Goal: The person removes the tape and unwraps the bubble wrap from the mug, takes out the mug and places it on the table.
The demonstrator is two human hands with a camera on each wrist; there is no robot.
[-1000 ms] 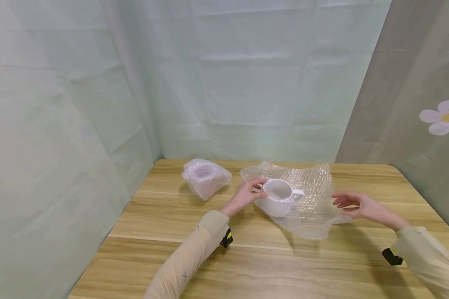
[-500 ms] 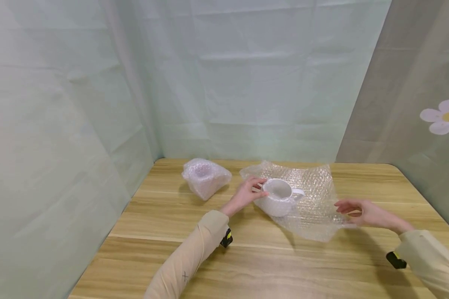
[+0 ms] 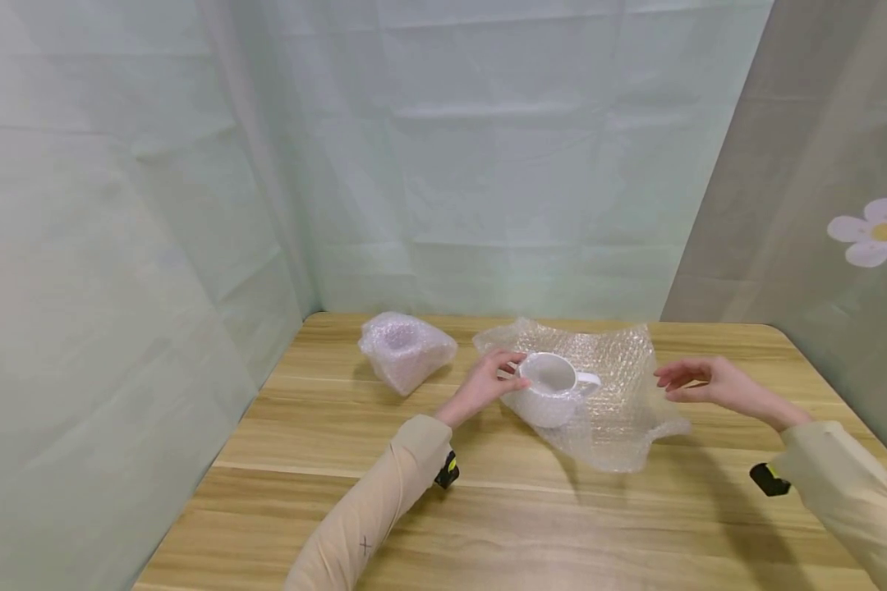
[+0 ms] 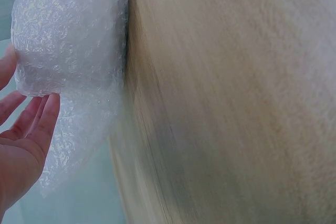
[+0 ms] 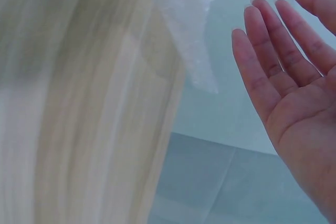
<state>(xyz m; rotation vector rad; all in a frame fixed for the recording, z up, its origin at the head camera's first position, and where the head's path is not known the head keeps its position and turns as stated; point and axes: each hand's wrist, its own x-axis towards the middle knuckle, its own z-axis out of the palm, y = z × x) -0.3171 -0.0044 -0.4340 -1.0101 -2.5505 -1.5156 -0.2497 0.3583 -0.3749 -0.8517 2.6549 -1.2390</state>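
A white mug (image 3: 550,375) stands upright on a spread sheet of bubble wrap (image 3: 624,402), which covers the mug's near left side. My left hand (image 3: 486,380) holds the mug at the left of its rim, thumb and fingers bent about the wrapped side. In the left wrist view those fingertips (image 4: 52,100) touch the bubble-wrapped wall of the mug. The handle (image 3: 590,382) points right. Off the sheet's right edge, my right hand (image 3: 713,386) hovers with nothing in it; the right wrist view has its fingers (image 5: 257,61) extended, apart from the wrap's drooping corner (image 5: 202,72).
Another bubble-wrapped bundle (image 3: 406,351) sits on the wooden table (image 3: 488,525) to the left, a round shape dimly visible inside. Pale green curtains (image 3: 480,180) hang behind and at the left. A grey curtain (image 3: 798,164) with a flower print is at the right.
My right hand dipped slightly at the sheet's right side, then rose and moved a little left, away from the wrap, whose right corner now curls up. The left hand and mug stayed put.
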